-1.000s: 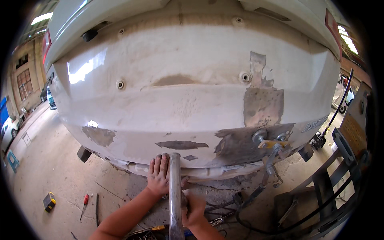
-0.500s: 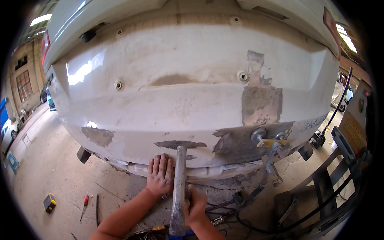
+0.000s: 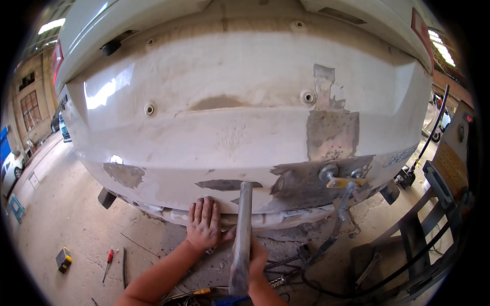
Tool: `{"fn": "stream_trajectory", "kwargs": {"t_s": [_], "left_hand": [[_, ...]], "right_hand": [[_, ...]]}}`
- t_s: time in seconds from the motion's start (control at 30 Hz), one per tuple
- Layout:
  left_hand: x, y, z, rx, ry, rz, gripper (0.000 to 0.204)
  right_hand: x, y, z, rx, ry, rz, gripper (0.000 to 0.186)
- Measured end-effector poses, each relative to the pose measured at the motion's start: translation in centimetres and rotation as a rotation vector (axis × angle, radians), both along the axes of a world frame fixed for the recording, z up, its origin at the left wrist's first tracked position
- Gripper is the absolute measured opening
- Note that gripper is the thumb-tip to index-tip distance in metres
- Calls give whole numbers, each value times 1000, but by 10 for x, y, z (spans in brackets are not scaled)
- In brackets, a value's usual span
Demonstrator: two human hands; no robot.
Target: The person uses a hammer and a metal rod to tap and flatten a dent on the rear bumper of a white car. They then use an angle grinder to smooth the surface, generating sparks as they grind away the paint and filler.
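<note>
The white rear panel of a car (image 3: 240, 137) fills the view, with bare, sanded patches (image 3: 332, 135). My left hand (image 3: 203, 227) lies at the panel's lower edge, fingers stretched flat over it and thumb toward the right. A small metal piece shows beneath that hand, too hidden to make out. My right hand (image 3: 258, 260), blurred and partly hidden, grips a long grey metal hammer (image 3: 242, 219), whose upper end reaches the dark oval patch low on the panel. Right of it, a metal puller with a yellow plate (image 3: 342, 182) is attached to the panel.
A black machine frame (image 3: 441, 204) with a hanging cable stands at the right, and a floor jack (image 3: 406, 176) behind it. On the concrete floor lie a red screwdriver (image 3: 109, 260), a yellow-and-black box (image 3: 64, 259) and rods. A blue stool (image 3: 17, 208) is at far left.
The hammer has moved rightward and up the panel, away from my left hand, with my right hand shifting along. My left hand stays at the lower edge. The view has shifted slightly.
</note>
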State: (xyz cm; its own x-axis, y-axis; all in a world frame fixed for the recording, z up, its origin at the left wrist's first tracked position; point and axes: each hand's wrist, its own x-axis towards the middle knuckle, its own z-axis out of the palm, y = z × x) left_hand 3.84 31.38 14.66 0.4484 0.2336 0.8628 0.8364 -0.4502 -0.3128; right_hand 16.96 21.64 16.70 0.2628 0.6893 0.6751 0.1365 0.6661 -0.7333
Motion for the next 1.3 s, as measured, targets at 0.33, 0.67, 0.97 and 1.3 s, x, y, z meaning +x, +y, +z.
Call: {"fn": "stream_trajectory", "kwargs": {"t_s": [0.33,0.67,0.97,1.3], "left_hand": [[-1,-2,2,-2,29,33,78],[1,-6,7,5,42,53,77],[8,-11,23,-181,-17,36,88],[26,-13,47,-91,29,67,90]], "right_hand": [[-1,8,-12,24,49,-2,19],[3,-4,-16,8,16,73,31],[-4,-5,-19,-60,-2,58,32],[0,-12,10,16,-174,13,30]]}}
